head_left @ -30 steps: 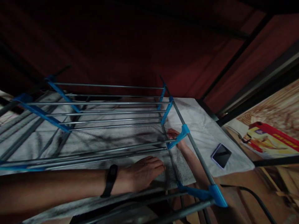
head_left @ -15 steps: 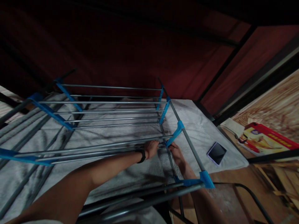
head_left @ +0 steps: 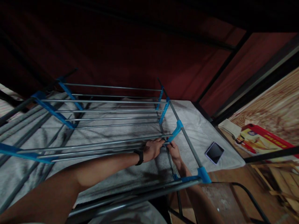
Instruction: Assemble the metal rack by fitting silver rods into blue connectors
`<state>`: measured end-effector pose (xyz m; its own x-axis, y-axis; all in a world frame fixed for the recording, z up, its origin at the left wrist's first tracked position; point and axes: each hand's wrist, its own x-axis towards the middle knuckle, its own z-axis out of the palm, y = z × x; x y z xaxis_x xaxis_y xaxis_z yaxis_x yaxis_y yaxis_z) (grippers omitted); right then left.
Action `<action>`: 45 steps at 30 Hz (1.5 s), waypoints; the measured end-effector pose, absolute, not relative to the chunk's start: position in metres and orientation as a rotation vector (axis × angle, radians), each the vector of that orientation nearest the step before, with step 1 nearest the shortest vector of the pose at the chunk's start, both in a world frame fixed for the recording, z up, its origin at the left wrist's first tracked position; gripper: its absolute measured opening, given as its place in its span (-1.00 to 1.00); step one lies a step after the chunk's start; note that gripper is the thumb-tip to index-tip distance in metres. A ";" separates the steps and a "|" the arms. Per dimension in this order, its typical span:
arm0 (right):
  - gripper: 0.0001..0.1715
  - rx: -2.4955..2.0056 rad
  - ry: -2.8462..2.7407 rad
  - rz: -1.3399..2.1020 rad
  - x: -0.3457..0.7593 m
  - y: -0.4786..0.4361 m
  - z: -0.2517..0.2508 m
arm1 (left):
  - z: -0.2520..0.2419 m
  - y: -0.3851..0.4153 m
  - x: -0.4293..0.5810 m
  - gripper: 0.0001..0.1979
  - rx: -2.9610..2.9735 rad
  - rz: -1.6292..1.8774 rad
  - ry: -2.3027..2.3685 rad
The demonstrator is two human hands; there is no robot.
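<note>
A rack (head_left: 105, 101) of grey metal tubes and blue plastic brackets lies on its side across a pale cloth. My left hand (head_left: 153, 150), with a black band at the wrist, reaches in under the nearer tubes. Its fingers are bent at the lower end of a blue bracket (head_left: 175, 132), where the tubes meet it. On the other side of that same end, my right hand (head_left: 174, 151) is closed on the bracket from the right. The fingertips of both hands nearly meet, and the joint between them is mostly hidden.
A phone (head_left: 215, 152) lies on the pale cloth (head_left: 193, 110) to the right. Beyond the cloth are a red and yellow package (head_left: 263, 139) and a wooden frame (head_left: 277, 183). A dark red curtain (head_left: 112, 46) hangs behind. Dark metal bars (head_left: 224, 73) frame the space.
My left hand has slid right along the tubes to the bracket's end. My right hand has shifted slightly left, closer to it. The view has moved a little.
</note>
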<state>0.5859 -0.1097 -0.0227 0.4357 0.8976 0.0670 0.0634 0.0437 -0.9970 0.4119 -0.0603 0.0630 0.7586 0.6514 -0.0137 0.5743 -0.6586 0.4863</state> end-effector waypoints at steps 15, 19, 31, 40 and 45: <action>-0.55 -1.368 -1.006 0.929 0.592 -0.124 0.019 | 0.079 -0.059 0.411 -0.36 2.461 0.104 0.913; -0.43 -1.320 -1.065 1.016 0.600 -0.123 0.024 | 0.075 -0.054 0.413 -0.48 2.401 0.166 0.888; -0.59 -1.294 -1.099 1.009 0.609 -0.111 0.021 | 0.074 -0.049 0.438 -0.64 2.398 0.079 0.872; -0.66 -1.273 -1.111 1.022 0.607 -0.112 0.022 | 0.080 -0.047 0.438 -0.68 2.352 0.062 0.906; -0.70 -1.305 -1.111 0.990 0.606 -0.113 0.019 | 0.082 -0.048 0.437 -0.69 2.378 0.045 0.933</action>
<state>0.6063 -0.1125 0.0193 0.2108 0.9760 0.0544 0.0581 0.0431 -0.9974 0.4373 -0.0480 0.0815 0.7552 0.6324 -0.1725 0.6131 -0.5883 0.5273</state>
